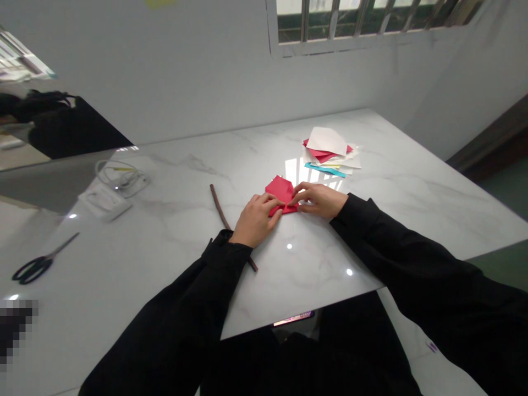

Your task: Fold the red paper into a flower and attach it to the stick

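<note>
Glossy, grey-veined white tabletop (177,220) against pale wall (185,71), barred window (371,19) above. Left hand (256,220), right hand (317,199): fingers nearly closed, pinching near edge of folded red paper (280,188).

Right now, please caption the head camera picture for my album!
Left hand and right hand, fingers on folded red paper, near a brown stick.

We see a sheet of bright red paper (281,187), partly folded, lying on the desk between our left hand (256,219) and right hand (317,199). Its angular far end stands out beyond our fingers, with a blunt point. We hold its folded near edge between fingers and thumb of each hand, which partly cover it.
</note>
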`<state>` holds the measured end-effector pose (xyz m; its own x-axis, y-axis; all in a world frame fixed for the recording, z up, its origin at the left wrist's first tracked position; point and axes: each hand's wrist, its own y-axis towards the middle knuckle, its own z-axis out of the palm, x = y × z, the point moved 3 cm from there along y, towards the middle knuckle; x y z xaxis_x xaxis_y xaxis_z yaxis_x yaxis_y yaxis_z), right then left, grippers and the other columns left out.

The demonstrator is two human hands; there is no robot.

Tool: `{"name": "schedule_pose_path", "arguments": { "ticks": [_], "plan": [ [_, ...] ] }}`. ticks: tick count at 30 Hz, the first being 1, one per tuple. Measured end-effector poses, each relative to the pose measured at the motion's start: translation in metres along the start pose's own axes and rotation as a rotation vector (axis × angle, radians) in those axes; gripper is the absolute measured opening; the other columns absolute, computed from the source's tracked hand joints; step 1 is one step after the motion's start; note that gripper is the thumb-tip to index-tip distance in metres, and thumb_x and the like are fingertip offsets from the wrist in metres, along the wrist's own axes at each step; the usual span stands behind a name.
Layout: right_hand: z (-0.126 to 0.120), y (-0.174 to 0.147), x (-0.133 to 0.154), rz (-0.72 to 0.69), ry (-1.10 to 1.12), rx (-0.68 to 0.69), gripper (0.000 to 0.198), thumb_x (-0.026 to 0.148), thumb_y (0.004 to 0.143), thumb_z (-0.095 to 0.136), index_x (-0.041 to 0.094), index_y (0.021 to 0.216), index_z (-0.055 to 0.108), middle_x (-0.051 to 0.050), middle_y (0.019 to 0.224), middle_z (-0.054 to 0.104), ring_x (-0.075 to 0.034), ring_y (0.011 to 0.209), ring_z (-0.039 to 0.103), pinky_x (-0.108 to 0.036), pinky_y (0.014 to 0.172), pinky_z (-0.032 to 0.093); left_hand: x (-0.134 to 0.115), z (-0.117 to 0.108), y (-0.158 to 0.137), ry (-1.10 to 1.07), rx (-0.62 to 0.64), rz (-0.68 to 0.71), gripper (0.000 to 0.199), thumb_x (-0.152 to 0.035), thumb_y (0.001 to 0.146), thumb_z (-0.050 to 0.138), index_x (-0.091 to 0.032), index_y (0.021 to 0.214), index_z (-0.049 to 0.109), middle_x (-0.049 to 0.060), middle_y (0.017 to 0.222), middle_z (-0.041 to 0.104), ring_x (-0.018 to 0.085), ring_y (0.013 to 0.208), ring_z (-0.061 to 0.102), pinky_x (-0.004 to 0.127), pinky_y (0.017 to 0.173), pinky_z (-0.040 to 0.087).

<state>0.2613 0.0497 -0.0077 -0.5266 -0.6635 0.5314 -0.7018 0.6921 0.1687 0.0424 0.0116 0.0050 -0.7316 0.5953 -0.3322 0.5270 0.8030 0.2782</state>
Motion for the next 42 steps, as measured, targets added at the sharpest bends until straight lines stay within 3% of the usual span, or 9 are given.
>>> {"name": "schedule_pose_path", "arguments": {
  "ticks": [31,42],
  "plan": [
    [-0.0010,-0.0002,0.0006,-0.017,-0.004,-0.005,0.024,0.028,0.098,0.069,0.024,0.119,0.080,-0.012,0.129,0.065,-0.018,0.093,0.066,-0.036,0.093,0.053,-0.0006,-0.0004,0.0003,-0.009,0.003,-0.004,0.019,-0.025,0.102,0.060,-0.024,0.113,0.075,0.007,0.117,0.071,0.026,0.106,0.061,0.045,0.101,0.052],
    [-0.0027,0.0001,0.0013,-0.006,0.014,0.005,0.025,0.025,0.097,0.069,0.024,0.119,0.081,-0.011,0.129,0.065,-0.013,0.081,0.062,-0.032,0.085,0.052,0.0013,0.0005,-0.0001,-0.014,-0.006,-0.001,0.021,-0.026,0.103,0.059,-0.022,0.115,0.076,0.008,0.116,0.071,0.026,0.104,0.061,0.045,0.100,0.053]
  ]
}}
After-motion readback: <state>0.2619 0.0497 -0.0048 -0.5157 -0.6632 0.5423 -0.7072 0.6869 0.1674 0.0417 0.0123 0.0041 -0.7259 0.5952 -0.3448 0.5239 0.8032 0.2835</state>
